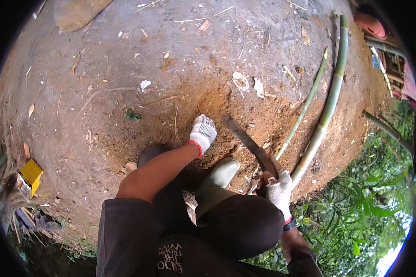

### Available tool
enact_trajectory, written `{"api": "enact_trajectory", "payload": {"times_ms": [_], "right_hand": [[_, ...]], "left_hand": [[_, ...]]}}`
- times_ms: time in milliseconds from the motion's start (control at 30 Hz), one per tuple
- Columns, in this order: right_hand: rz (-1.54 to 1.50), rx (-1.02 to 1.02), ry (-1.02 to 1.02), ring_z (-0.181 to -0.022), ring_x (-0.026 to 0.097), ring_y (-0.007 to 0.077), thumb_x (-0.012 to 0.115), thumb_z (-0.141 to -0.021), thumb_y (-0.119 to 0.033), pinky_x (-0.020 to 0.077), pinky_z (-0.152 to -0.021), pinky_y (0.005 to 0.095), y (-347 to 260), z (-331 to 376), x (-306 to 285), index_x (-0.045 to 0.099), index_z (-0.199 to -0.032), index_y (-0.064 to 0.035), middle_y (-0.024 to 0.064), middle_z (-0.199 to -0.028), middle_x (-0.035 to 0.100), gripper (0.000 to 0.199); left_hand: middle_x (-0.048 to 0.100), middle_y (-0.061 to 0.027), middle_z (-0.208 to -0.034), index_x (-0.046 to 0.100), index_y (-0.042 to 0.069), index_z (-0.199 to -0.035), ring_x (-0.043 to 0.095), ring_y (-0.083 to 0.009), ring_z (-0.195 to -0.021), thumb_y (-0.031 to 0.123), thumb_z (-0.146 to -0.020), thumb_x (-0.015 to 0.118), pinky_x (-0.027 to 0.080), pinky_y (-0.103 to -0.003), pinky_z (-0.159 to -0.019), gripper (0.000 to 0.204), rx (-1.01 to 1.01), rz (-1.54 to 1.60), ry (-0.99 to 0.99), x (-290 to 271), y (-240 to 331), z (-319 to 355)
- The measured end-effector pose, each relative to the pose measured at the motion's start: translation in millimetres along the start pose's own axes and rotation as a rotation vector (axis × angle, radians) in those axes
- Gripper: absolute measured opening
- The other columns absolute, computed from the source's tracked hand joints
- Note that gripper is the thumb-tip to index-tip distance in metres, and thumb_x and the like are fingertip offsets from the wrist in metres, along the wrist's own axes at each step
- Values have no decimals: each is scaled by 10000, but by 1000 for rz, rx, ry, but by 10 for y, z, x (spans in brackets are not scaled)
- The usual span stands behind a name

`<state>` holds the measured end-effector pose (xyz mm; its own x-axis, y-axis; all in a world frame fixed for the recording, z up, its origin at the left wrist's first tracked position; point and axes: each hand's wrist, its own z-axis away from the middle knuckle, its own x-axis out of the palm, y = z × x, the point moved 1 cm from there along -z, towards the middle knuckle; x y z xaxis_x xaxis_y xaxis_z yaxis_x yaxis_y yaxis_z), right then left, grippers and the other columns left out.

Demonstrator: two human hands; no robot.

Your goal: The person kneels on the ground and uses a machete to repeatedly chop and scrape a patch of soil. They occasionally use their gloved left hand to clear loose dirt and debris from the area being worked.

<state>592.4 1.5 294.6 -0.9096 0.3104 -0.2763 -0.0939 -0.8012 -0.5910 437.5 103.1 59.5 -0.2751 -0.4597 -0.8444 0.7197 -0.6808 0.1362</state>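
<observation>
My left hand [203,132], in a white knitted glove with grey grip dots and a red cuff, is low over loose brown soil near the middle. Its fingers look curled in, and whatever they hold, if anything, is hidden. At the right, my right hand [279,189] wears a similar glove with bare fingertips showing. It is closed around the lower end of a dark-bladed machete [247,140], whose blade slants up and left over the dug soil, its tip apart from my left hand.
A thick bamboo pole [327,107] and a thinner green bamboo stick [305,108] lie to the right. My pale boot [221,174] stands below the soil patch. A yellow box [31,177] is at far left, a large stone [76,14] at upper left, and leafy plants [351,212] at lower right.
</observation>
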Motion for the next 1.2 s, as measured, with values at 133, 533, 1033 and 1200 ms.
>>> {"api": "enact_trajectory", "payload": {"times_ms": [133, 533, 1033, 1200], "right_hand": [[-292, 93, 34, -527, 542, 175, 431, -909, -1, 520, -484, 336, 917, -529, -511, 326, -1449, -6, 75, -807, 580, 550], [-758, 134, -126, -613, 616, 198, 728, -818, -159, 538, -566, 316, 1855, -1091, -1436, 505, -1165, -4, 68, -737, 602, 441], [498, -780, 273, -750, 613, 204, 637, -857, -234, 504, -710, 385, 557, 1020, -1313, 541, -1015, 13, 74, -771, 618, 308], [-182, -1021, 308, -708, 616, 189, 566, -922, -200, 518, -690, 376, 191, 1064, -1184, 530, -1016, -17, 71, -693, 616, 209]], "left_hand": [[709, -175, -922, 729, 37, -918, 684, -320, -865, 156, -823, 568, 505, -441, -777, 222, 48, 106, -99, 24, -42, -167], [673, -193, -871, 646, -12, -879, 629, -355, -725, 408, -915, 551, 501, -455, -699, 432, -747, 2025, -97, 846, 718, -131], [545, -20, -673, 593, 87, -991, 470, -116, -509, 320, -962, 551, 383, -275, -436, 238, -646, 2091, 117, 526, 1052, 878], [528, -2, -714, 576, 117, -955, 452, -109, -508, 301, -957, 570, 360, -267, -429, 184, -643, 2278, 114, 618, 1059, 941]]}}
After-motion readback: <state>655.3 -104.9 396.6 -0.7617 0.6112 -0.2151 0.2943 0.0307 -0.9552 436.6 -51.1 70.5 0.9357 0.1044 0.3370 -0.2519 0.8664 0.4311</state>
